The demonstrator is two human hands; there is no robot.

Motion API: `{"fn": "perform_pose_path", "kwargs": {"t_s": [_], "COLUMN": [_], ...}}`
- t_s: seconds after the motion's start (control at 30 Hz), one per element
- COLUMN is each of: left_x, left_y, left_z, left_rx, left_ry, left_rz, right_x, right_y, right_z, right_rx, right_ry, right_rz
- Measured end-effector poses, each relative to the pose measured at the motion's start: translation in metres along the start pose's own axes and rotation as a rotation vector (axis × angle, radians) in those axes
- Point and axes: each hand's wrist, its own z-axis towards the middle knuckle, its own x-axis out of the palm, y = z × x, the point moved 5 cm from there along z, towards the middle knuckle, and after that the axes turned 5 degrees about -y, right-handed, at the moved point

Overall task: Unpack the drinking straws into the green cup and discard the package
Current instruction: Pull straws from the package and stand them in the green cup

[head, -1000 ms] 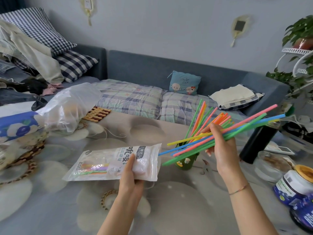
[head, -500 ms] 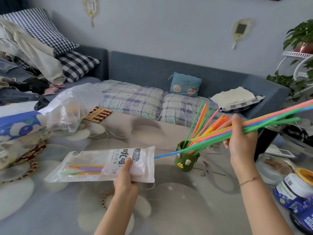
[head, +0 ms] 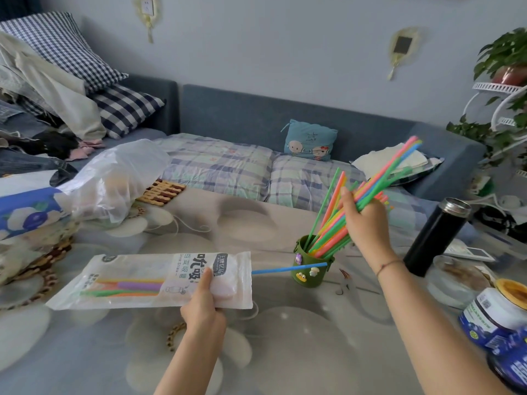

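A grey sofa [head: 256, 115] runs along the wall behind the cup. In front of it stands a table [head: 285, 352] under a flower-print cloth, where a person unpacks drinking straws.

Left of the cup, the left hand [head: 204, 306] holds the package [head: 137, 280] level above the cloth. Its thumb presses the printed face and its fingers curl underneath. A few straws [head: 128, 289] still lie in the end farthest from the cup.

A black flask [head: 436, 235] stands open just right of the cup, close to the right forearm.

Above the cup, the right hand [head: 368, 220] is closed round a bunch [head: 390, 166] of bright straws. The bunch slants, with its lower ends in the mouth of the green cup [head: 310, 275] and its tops fanning up and to the right. More straws already stand in the cup.

One blue straw [head: 288, 269] reaches from the package's open end across the front of the cup. From here it is unclear whether anything holds it.

The risks look plain. The cup is small and probably light, so a slanted bunch pushed sideways could tip it and scatter the lot. If the hand lets go while the bunch fans this wide, some ends may miss the rim. The blue straw could drop to the table, and a swing of the right arm could knock over the flask.
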Motion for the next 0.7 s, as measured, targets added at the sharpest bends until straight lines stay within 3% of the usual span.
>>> {"fn": "perform_pose_path", "kwargs": {"t_s": [0.17,0.4,0.57,0.7], "left_x": [0.001,0.005,0.006,0.006], "left_y": [0.002,0.004,0.006,0.005], "left_z": [-0.001,-0.001,-0.003,-0.003], "left_rx": [-0.008,0.001,-0.003,0.005], "left_ry": [0.019,0.059,0.083,0.086], "left_rz": [0.012,-0.010,-0.009,-0.012], "right_x": [0.036,0.029,0.040,0.021], "right_y": [-0.022,-0.017,-0.034,-0.020], "right_z": [-0.004,0.007,0.004,0.009], "right_rx": [0.127,0.157,0.240,0.049], "right_ry": [0.211,0.032,0.249,0.016], "right_rz": [-0.231,-0.081,-0.186,-0.169]}}
